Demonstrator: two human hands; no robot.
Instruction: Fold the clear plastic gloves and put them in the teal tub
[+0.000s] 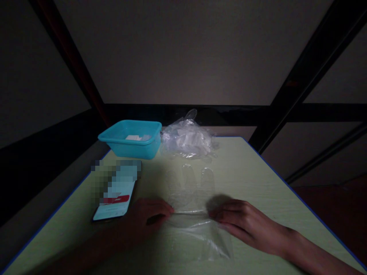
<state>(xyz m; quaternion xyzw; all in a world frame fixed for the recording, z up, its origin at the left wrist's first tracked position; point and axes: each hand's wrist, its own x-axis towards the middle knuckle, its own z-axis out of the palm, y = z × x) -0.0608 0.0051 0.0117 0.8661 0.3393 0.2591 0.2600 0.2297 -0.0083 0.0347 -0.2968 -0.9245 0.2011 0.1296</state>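
Head view: both hands (234, 221) nearly closed, pinching clear plastic glove (190, 191); phone (117, 194) partly pixelated.

The left hand (151, 214) and the right hand (243, 225) hold a clear plastic glove (190, 198) at its two sides — it lies on the table (252, 179). Beyond it are a blue basket (132, 149) and a plastic heap (187, 139).
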